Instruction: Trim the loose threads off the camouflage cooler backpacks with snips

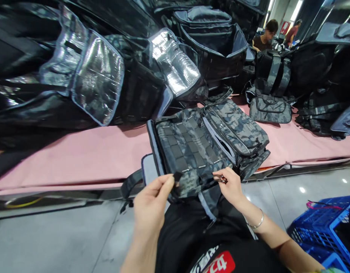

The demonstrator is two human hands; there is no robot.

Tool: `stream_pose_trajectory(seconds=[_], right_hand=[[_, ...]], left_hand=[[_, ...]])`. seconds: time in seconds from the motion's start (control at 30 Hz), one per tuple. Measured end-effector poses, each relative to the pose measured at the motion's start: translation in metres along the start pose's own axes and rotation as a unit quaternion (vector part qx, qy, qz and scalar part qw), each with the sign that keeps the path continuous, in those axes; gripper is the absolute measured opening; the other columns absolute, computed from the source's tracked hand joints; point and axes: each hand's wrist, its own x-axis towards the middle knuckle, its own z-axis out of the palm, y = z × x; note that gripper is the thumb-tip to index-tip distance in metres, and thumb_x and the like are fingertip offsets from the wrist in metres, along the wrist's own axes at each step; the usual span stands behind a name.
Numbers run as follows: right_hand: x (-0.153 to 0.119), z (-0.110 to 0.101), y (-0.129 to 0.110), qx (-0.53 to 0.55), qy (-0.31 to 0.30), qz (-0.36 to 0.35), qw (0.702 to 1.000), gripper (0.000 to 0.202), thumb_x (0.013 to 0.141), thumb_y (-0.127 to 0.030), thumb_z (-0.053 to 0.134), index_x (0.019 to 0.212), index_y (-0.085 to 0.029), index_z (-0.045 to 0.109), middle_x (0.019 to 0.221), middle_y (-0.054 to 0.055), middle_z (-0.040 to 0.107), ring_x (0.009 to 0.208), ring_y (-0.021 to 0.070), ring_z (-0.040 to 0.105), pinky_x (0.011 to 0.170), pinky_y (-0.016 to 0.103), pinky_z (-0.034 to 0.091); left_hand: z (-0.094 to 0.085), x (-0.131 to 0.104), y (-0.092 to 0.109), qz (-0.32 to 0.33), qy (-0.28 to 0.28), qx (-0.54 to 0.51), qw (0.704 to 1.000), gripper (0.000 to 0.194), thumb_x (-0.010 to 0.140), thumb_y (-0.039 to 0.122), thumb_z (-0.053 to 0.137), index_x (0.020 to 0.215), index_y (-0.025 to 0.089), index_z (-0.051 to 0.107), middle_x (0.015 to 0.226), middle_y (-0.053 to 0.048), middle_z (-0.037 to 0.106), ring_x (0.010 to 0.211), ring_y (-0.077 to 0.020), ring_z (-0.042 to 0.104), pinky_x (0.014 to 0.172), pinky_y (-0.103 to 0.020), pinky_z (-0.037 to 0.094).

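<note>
A grey camouflage backpack (189, 146) lies on the pink-covered table in front of me, with rows of dark webbing on its panel. A zipped pocket at its right side gapes partly open. Over the bag's near edge, my left hand (152, 199) pinches a small black tab (177, 176) between thumb and fingers; whether the tab is joined to the bag cannot be made out. My right hand (232, 187) is closed around a small dark metal tool that looks like thread snips (224, 179), its tip pointing left above the bag.
Black bags with silver linings (98, 76) are heaped along the back of the pink table (107, 151). A small camouflage pouch (270, 110) lies to the right. Blue plastic crates (314, 227) stand on the floor at lower right. Two people (266, 36) are in the background.
</note>
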Motion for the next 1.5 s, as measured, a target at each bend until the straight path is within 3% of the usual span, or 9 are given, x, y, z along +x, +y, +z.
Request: stream_pose_trajectory(seconds=[0.13, 0.3, 0.57, 0.83, 1.13, 1.23, 1.3, 1.43, 1.5], right_hand=[[-0.002, -0.008, -0.024, 0.044, -0.009, 0.029, 0.999, 0.028, 0.079, -0.022, 0.056, 0.107, -0.018, 0.055, 0.092, 0.004, 0.061, 0.081, 0.0147, 0.059, 0.075, 0.027, 0.049], [-0.004, -0.001, -0.045, 0.079, -0.018, -0.048, 0.996, 0.015, 0.084, -0.021, 0.053, 0.098, -0.019, 0.058, 0.092, 0.005, 0.060, 0.086, 0.0156, 0.058, 0.078, 0.028, 0.049], [0.003, 0.024, -0.047, 0.061, -0.017, -0.106, 0.992, 0.015, 0.086, -0.023, 0.052, 0.097, -0.018, 0.061, 0.090, 0.007, 0.061, 0.087, 0.0161, 0.060, 0.078, 0.029, 0.051], [0.005, 0.019, -0.050, 0.114, 0.027, -0.076, 0.990, 0.009, 0.085, -0.020, 0.053, 0.088, -0.019, 0.061, 0.083, 0.005, 0.061, 0.080, 0.0149, 0.060, 0.073, 0.028, 0.050], [0.001, 0.021, -0.050, 0.114, -0.015, -0.069, 0.991, 0.011, 0.086, -0.024, 0.052, 0.085, -0.019, 0.061, 0.084, 0.005, 0.062, 0.080, 0.0148, 0.060, 0.073, 0.027, 0.050], [-0.001, 0.021, -0.053, 0.190, -0.042, 0.012, 0.981, 0.014, 0.083, -0.027, 0.053, 0.093, -0.019, 0.057, 0.085, 0.003, 0.061, 0.079, 0.0135, 0.059, 0.072, 0.025, 0.049], [0.000, 0.021, -0.057, 0.238, -0.073, 0.080, 0.965, 0.022, 0.079, -0.031, 0.057, 0.097, -0.018, 0.053, 0.078, -0.001, 0.057, 0.067, 0.0105, 0.055, 0.062, 0.021, 0.047], [0.008, 0.021, -0.064, 0.215, -0.102, 0.165, 0.957, 0.023, 0.070, -0.035, 0.065, 0.079, -0.018, 0.052, 0.057, -0.009, 0.040, 0.050, 0.0060, 0.038, 0.050, 0.018, 0.036], [0.012, 0.020, -0.067, 0.186, -0.108, 0.175, 0.961, 0.021, 0.071, -0.035, 0.064, 0.071, -0.018, 0.051, 0.056, -0.009, 0.042, 0.051, 0.0063, 0.039, 0.052, 0.019, 0.036]], left_hand=[[0.000, -0.018, -0.004, -0.021, 0.054, 0.028, 0.998, 0.034, 0.052, 0.043, 0.074, 0.072, 0.016, 0.068, 0.074, -0.004, 0.068, 0.072, -0.0179, 0.060, 0.075, -0.034, 0.051], [0.003, -0.029, -0.009, -0.025, 0.049, 0.018, 0.998, 0.031, 0.053, 0.041, 0.074, 0.071, 0.017, 0.070, 0.075, -0.004, 0.069, 0.074, -0.0177, 0.060, 0.077, -0.033, 0.051], [-0.004, -0.032, -0.016, 0.006, 0.016, 0.064, 0.998, 0.034, 0.059, 0.046, 0.070, 0.075, 0.016, 0.070, 0.081, -0.006, 0.070, 0.081, -0.0220, 0.063, 0.083, -0.038, 0.051], [-0.003, -0.031, -0.017, -0.015, 0.026, 0.041, 0.999, 0.033, 0.058, 0.044, 0.072, 0.075, 0.016, 0.070, 0.081, -0.005, 0.070, 0.080, -0.0200, 0.063, 0.082, -0.035, 0.051], [-0.008, -0.033, -0.025, 0.014, 0.016, 0.074, 0.997, 0.029, 0.064, 0.044, 0.069, 0.078, 0.018, 0.069, 0.084, -0.004, 0.070, 0.082, -0.0200, 0.063, 0.085, -0.035, 0.050], [-0.009, -0.035, -0.027, 0.089, 0.009, 0.121, 0.989, 0.023, 0.071, 0.040, 0.064, 0.079, 0.018, 0.068, 0.087, -0.004, 0.069, 0.082, -0.0195, 0.064, 0.085, -0.035, 0.050], [-0.007, -0.037, -0.027, 0.192, -0.008, 0.163, 0.968, 0.017, 0.076, 0.034, 0.061, 0.078, 0.019, 0.067, 0.085, -0.005, 0.068, 0.081, -0.0190, 0.063, 0.083, -0.035, 0.051], [-0.005, -0.035, -0.026, 0.435, -0.048, 0.254, 0.863, 0.009, 0.076, 0.016, 0.062, 0.084, 0.020, 0.066, 0.082, -0.004, 0.068, 0.082, -0.0178, 0.063, 0.080, -0.035, 0.050], [-0.004, -0.033, -0.027, 0.501, -0.052, 0.287, 0.815, 0.016, 0.074, 0.010, 0.064, 0.086, 0.020, 0.065, 0.080, -0.004, 0.067, 0.081, -0.0175, 0.064, 0.079, -0.033, 0.049]])
